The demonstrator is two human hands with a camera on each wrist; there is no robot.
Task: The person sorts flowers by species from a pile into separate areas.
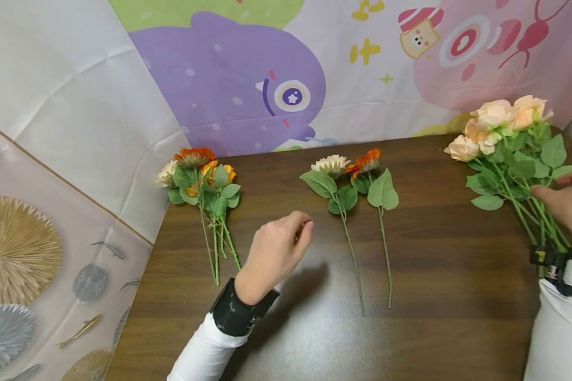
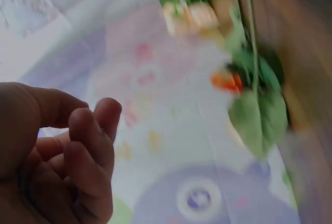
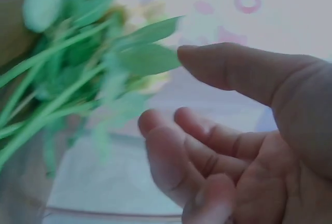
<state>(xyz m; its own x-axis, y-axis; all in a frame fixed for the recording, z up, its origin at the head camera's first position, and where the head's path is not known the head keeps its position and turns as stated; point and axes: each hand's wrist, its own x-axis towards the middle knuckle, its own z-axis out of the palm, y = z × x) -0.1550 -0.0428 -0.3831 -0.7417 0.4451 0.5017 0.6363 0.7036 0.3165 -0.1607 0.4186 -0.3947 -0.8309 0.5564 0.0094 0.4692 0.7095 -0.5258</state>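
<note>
Over the table, between the left bunch and the two middle flowers, my left hand hangs with its fingers loosely curled and nothing in it. My right hand is beside the bunch of peach roses at the right. Its thumb and fingers stand apart in the right wrist view, with the thumb tip right at a green leaf. A cream flower and an orange flower lie side by side in the middle, stems toward me. The left bunch mixes an orange-red bloom, yellow-orange blooms and a cream bloom.
The dark wooden table bears all the flowers. A cartoon-printed cloth hangs along its back edge. At the left stands a pale cloth with shell-like and fish prints.
</note>
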